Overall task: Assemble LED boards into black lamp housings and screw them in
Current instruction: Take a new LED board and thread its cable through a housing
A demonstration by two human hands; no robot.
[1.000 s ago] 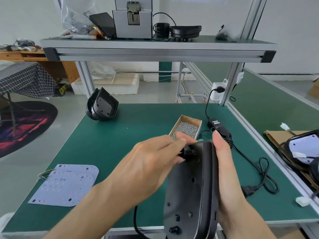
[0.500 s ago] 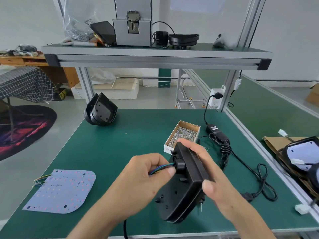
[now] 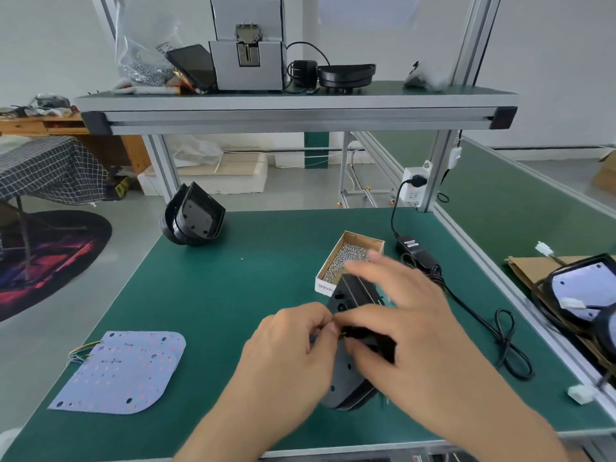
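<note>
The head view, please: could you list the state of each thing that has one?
Lamp housing: lying on the green mat, under both hands.
Left hand: pinching something small at the housing.
Right hand: blurred, grip unclear.
Screw box: open, full of screws.
LED boards: flat, stacked.
Spare housings: nested, tilted.
Power adapter: plugged in.

Power adapter (image 3: 418, 253) plugged into socket (image 3: 414, 186); round rug (image 3: 50, 258) left.
</note>
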